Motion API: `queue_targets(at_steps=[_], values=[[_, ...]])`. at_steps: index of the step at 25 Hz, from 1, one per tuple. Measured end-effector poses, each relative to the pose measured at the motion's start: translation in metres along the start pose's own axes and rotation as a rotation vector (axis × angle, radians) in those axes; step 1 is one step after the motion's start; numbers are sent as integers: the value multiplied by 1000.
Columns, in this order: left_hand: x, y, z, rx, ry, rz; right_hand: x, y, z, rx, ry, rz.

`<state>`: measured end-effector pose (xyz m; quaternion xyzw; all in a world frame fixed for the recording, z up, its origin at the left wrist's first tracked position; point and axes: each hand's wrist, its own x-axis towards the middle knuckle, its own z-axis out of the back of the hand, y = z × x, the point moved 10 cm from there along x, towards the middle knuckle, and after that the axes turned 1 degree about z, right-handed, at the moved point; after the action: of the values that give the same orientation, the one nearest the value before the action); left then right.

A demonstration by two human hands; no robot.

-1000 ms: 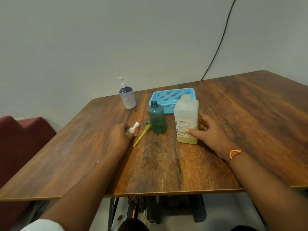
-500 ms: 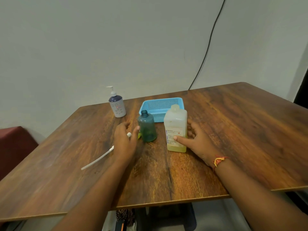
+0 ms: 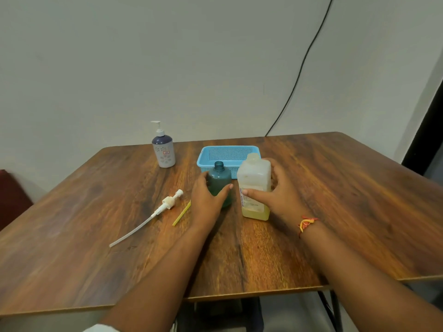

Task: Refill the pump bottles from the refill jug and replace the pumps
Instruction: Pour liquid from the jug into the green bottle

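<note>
A teal bottle point(image 3: 219, 174) stands uncapped in the middle of the table, and my left hand point(image 3: 207, 200) grips its body from the left. To its right stands the white refill jug point(image 3: 254, 180), capped, with yellow liquid at the bottom; my right hand point(image 3: 279, 190) holds it around its right side, thumb across the label. A white pump with a long dip tube point(image 3: 165, 204) lies on the table left of my left hand. A yellow-green straw-like piece point(image 3: 181, 213) lies beside it. At the back left stands a purple pump bottle point(image 3: 163, 150) with its pump on.
A blue mesh basket point(image 3: 227, 152) sits just behind the teal bottle and jug. The wooden table point(image 3: 335, 200) ends near my body at the front. A black cable point(image 3: 299, 68) runs down the wall behind. A red seat point(image 3: 12, 195) is at the far left.
My left hand has let go of the white pump, which now lies on the table, and has moved right onto the teal bottle. My right hand has closed more around the jug.
</note>
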<state>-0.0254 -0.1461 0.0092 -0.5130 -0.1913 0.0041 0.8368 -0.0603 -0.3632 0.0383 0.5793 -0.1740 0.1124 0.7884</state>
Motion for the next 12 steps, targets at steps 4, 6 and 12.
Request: queue_targets(at_steps=[4,6,12], values=[[-14,-13,-12,-60,26,-50,16,22,22,-191,6,38],[-20,-14,-15,-58,26,-56,24,23,32,-282,23,28],[-29,-26,-25,55,55,-155,29,32,47,-542,71,88]])
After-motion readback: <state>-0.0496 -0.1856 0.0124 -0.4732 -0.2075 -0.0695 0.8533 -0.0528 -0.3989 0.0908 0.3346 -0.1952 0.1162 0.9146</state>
